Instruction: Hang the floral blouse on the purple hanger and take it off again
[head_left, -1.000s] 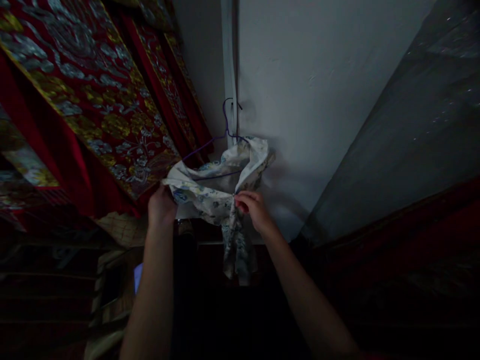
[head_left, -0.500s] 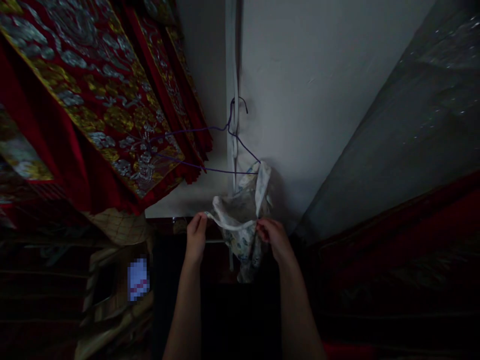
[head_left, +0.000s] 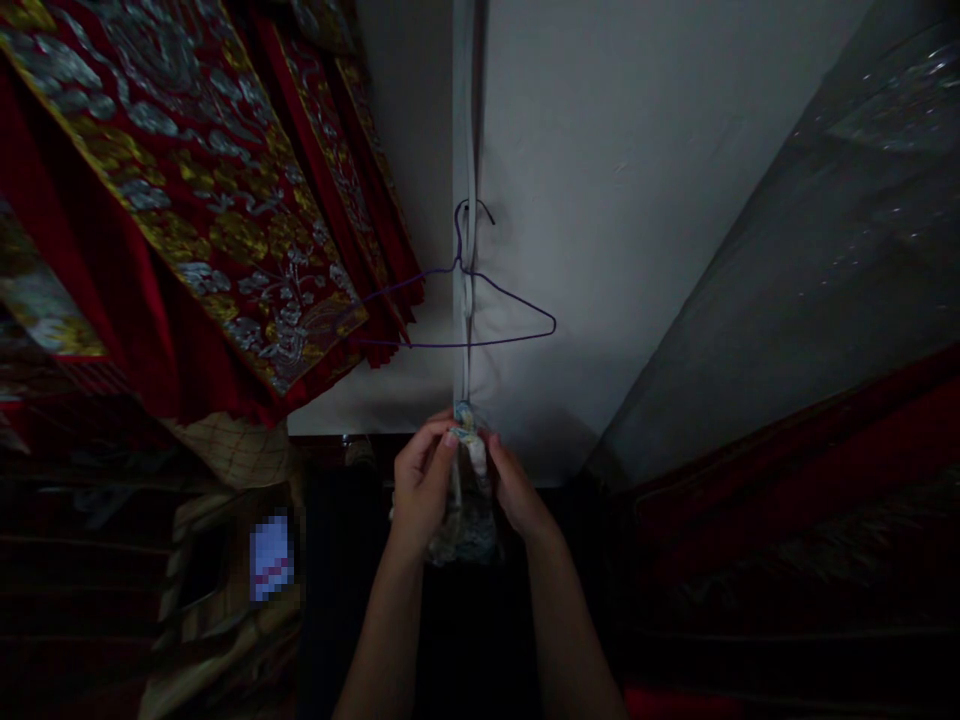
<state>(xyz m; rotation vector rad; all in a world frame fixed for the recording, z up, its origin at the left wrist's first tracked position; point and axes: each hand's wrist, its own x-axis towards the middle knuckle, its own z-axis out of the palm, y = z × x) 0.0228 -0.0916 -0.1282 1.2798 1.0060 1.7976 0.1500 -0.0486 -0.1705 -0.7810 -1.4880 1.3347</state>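
A pale garment with a bluish floral print (head_left: 476, 455) is bunched between my hands, its lower part hanging dim below them. My left hand (head_left: 426, 478) pinches the bunched edge from the left, thumb on top. On the other side, my right hand (head_left: 516, 490) closes on the cloth, its fingertips partly hidden behind the fabric. Above them a purple wire hanger (head_left: 517, 340) hangs by its hook from a pale strap (head_left: 466, 150) along the wall. No cloth is on the hanger, and its left end overlaps the red embroidery.
Red cloth with gold and silver embroidery (head_left: 247, 230) hangs at the upper left. Clear plastic sheeting (head_left: 847, 250) covers something on the right. At the lower left are a dark phone-like slab (head_left: 204, 565) and a blurred white-blue item (head_left: 271, 555) on a tan surface.
The garment has come off the right end of the hanger. My hands have moved together and gathered its stretched opening into a bunch. The hanger now hangs more level.
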